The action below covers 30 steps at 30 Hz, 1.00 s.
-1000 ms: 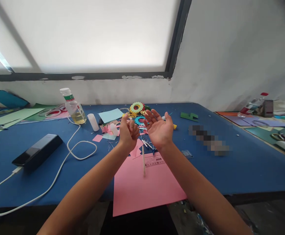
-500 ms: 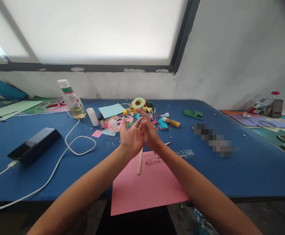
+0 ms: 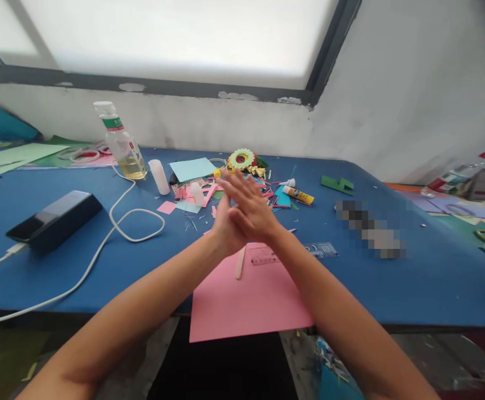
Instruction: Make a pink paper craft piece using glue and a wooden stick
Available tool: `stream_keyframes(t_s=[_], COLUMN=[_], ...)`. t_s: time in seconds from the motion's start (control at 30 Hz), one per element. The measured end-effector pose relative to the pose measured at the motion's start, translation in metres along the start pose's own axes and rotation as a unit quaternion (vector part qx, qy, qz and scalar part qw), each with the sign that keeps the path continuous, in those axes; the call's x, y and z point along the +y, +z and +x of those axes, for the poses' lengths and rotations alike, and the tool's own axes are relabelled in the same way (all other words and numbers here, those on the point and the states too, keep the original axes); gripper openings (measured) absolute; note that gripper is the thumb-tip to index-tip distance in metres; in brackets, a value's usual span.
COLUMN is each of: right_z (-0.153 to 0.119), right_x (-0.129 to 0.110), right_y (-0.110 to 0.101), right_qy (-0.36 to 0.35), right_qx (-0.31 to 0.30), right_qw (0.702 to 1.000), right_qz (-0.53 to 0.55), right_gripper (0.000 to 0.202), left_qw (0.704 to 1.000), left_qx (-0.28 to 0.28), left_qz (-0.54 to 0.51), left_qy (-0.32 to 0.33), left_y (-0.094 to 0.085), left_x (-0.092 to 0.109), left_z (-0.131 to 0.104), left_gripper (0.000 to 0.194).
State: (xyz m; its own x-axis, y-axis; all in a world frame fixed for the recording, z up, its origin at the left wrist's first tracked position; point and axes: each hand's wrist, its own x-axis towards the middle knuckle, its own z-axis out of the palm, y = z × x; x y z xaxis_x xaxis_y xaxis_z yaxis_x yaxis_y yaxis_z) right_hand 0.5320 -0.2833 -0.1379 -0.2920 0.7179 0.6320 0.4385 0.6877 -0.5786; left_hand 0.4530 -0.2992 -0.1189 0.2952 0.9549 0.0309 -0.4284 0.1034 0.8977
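Note:
My left hand (image 3: pixel 224 229) and my right hand (image 3: pixel 251 210) are pressed palm to palm above the table. Stretched out flat, the fingers of my right hand lie across the left one and cover most of its fingers. No object shows in either hand. Below them a pink sheet of paper (image 3: pixel 246 303) reaches over the table's front edge. On it lie a wooden stick (image 3: pixel 240 265), partly hidden by my hands, and a clear plastic ruler (image 3: pixel 321 250), partly behind my right forearm.
Behind my hands lie paper scraps (image 3: pixel 188 205), a light green ring with a toothed edge (image 3: pixel 242 159) and a yellow glue stick (image 3: pixel 298 195). To the left are a bottle (image 3: pixel 128 153), a white tube (image 3: pixel 159 176), a phone on a dark block (image 3: pixel 54 216) and a white cable (image 3: pixel 100 253).
My right hand has turned and come flat against the left palm, where before the palms were partly apart. The camera view has tilted slightly downward.

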Motion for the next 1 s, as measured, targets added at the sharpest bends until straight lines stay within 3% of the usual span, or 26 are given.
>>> stream_keyframes(t_s=[0.13,0.17,0.2,0.23,0.37,0.5,0.63,0.7,0.8,1.0], right_z=[-0.004,-0.007,-0.011,-0.015,-0.025,-0.022,-0.019,-0.018,-0.019,-0.017], right_x=[0.038,0.044,0.049,0.051,0.046,0.03,0.024,0.024,0.025,0.02], right_y=[-0.032,-0.039,-0.044,-0.048,-0.045,-0.035,-0.032,-0.033,-0.032,-0.031], right_qy=[0.08,0.098,0.112,0.121,0.103,0.077,0.077,0.081,0.088,0.116], right_qx=[0.097,0.096,0.074,0.033,-0.175,-0.311,-0.37,-0.385,-0.4,-0.41], right_qw=[0.992,0.99,0.991,0.992,0.979,0.945,0.92,0.911,0.9,0.893], right_qz=[-0.02,-0.022,-0.023,-0.022,-0.033,-0.061,-0.105,-0.126,-0.147,-0.142], right_gripper=[0.046,0.044,0.039,0.033,0.019,0.017,0.015,0.016,0.019,0.02], left_qw=[0.99,0.976,0.944,0.923,0.827,0.725,0.671,0.666,0.682,0.768], left_qx=[-0.133,-0.162,-0.152,-0.147,-0.174,-0.207,-0.238,-0.246,-0.242,-0.167], left_qz=[0.037,0.143,0.284,0.349,0.534,0.653,0.694,0.697,0.686,0.618], left_qy=[-0.016,0.024,0.067,0.068,-0.001,-0.073,-0.102,-0.101,-0.081,-0.002], left_y=[-0.027,-0.035,-0.043,-0.051,-0.071,-0.073,-0.069,-0.068,-0.068,-0.074], left_x=[0.031,0.036,0.04,0.041,0.033,0.02,0.015,0.016,0.018,0.029], left_z=[0.01,0.014,0.017,0.021,0.027,0.024,0.023,0.024,0.027,0.034], left_gripper=[0.076,0.072,0.066,0.057,0.028,0.023,0.022,0.022,0.023,0.021])
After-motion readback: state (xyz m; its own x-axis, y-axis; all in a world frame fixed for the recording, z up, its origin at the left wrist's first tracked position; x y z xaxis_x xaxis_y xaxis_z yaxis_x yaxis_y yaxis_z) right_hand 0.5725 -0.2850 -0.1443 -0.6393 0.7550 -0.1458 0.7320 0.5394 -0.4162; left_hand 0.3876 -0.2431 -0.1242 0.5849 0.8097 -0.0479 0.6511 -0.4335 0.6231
